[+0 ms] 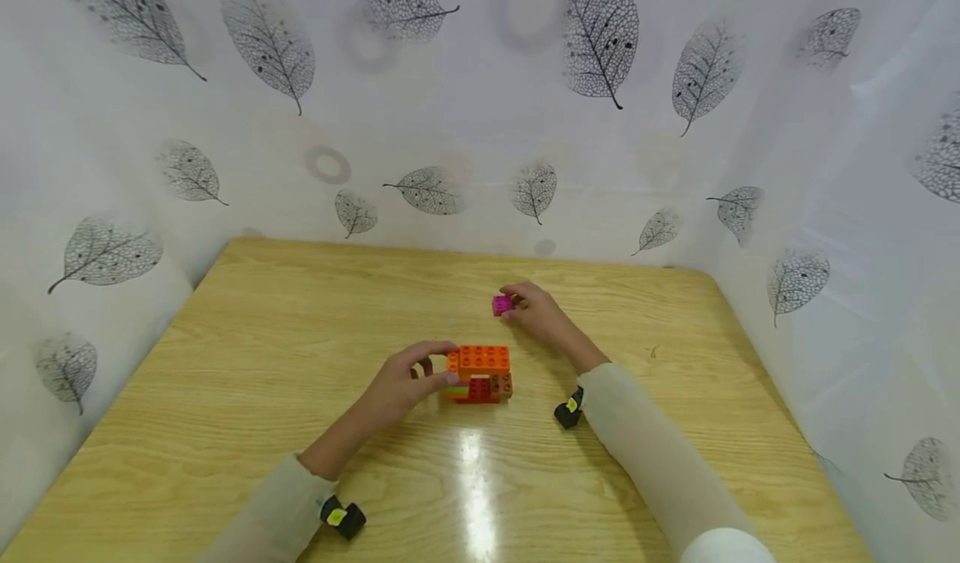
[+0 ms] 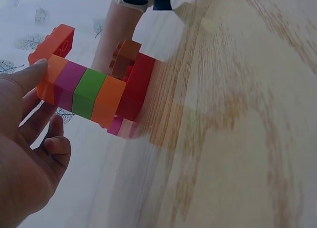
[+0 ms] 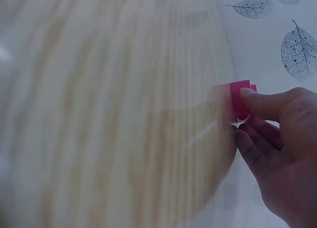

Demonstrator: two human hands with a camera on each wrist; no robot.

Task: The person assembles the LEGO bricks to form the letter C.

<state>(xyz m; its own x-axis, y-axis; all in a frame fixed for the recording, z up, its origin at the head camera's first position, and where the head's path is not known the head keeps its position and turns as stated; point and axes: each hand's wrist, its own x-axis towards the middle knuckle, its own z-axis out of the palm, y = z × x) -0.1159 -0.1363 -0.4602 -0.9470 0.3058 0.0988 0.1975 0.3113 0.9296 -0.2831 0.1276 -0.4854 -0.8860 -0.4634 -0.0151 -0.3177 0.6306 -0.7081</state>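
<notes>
A small toy-brick structure (image 1: 483, 359) stands on the table in the middle of the head view. In the left wrist view its column runs orange, purple, green (image 2: 88, 93) and orange beside a red base brick (image 2: 137, 86). A long orange brick (image 2: 58, 41) juts out from the column's top, and a brown brick (image 2: 125, 59) sits on the base. My left hand (image 1: 401, 381) pinches the column's top orange brick between thumb and fingers. Farther back, my right hand (image 1: 536, 313) holds a pink brick (image 3: 240, 100), thumb on its near face, the fingers partly hidden behind it.
The wooden table (image 1: 300, 338) reaches back to a white curtain (image 1: 465, 113) printed with grey leaves, which also hangs along both sides. A black wrist camera (image 1: 343, 516) is strapped on the left sleeve, another camera (image 1: 568, 409) on the right one.
</notes>
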